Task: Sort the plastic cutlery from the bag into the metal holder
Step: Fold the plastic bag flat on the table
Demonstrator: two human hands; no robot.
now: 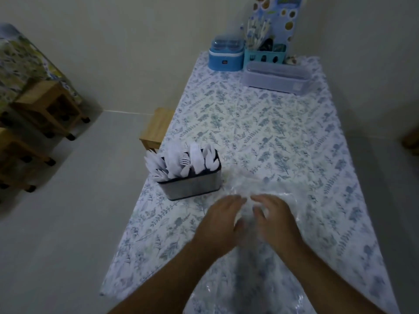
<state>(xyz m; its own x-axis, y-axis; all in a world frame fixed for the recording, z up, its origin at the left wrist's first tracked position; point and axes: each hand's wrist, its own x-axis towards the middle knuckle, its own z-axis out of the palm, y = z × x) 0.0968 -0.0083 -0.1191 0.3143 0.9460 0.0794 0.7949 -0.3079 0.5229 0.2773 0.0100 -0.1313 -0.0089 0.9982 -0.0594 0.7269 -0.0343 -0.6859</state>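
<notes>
Tabletop (260,123) has a floral cloth, with some blue containers parked at the far end. The clear bag (267,189) lies flat near the front, and I can't spot any cutlery left inside, though it's blurry. Just left of it sits the holder (192,185), already packed with white cutlery (181,164), so I'd guess the sorting is basically done. Left hand (218,225) and right hand (275,219) both rest on the bag, fingers spread loose, no grip on anything as far as I can tell.
</notes>
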